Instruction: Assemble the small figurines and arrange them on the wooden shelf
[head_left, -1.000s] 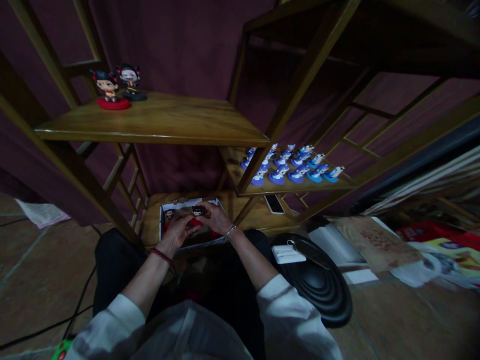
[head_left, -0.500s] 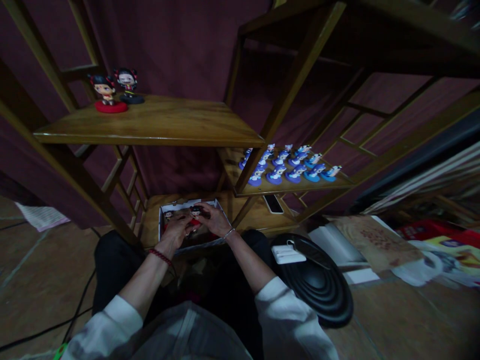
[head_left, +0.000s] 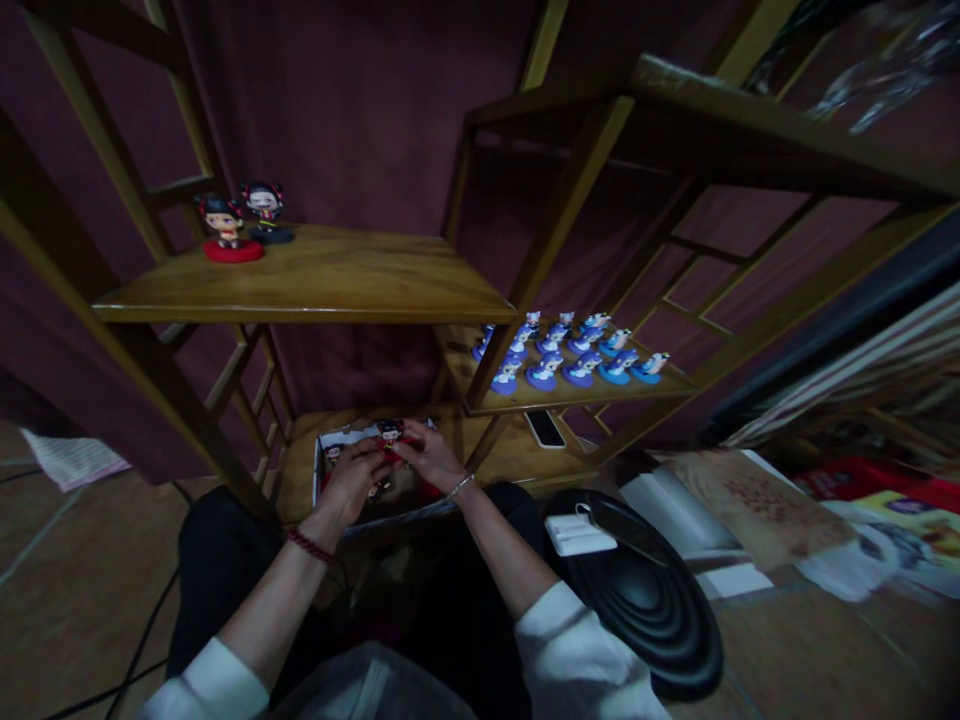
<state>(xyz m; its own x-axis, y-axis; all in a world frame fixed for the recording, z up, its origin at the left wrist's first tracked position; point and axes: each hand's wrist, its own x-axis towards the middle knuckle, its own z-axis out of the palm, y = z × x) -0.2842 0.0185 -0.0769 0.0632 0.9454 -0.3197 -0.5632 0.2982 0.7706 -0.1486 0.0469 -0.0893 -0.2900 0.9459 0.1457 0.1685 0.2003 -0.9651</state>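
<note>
Between my two hands, above a shallow white-edged box [head_left: 324, 440], is a small black-haired figurine [head_left: 389, 434] with red on it. The fingers of my left hand [head_left: 355, 477] are curled against its left side and lower part. My right hand [head_left: 433, 458] pinches it from the right, thumb in front. Inside the box other figurines show in part, one of them a dark-haired figurine [head_left: 334, 455] at the left. On the upper wooden shelf stand a figurine on a red base [head_left: 228, 232] and a figurine on a dark base [head_left: 265, 212].
Rows of several purple and blue figurines [head_left: 583, 368] stand on the right shelf [head_left: 480, 402]. Below them lies a phone [head_left: 545, 430]. On the floor to my right, a black ridged round base [head_left: 645, 620] carries a white power strip-like object [head_left: 579, 535]. Cables [head_left: 142, 640] run at left.
The view has tilted up slightly, so the shelves sit lower in the picture. Both hands still hold the figurine over the box, and it appears raised a little and more exposed.
</note>
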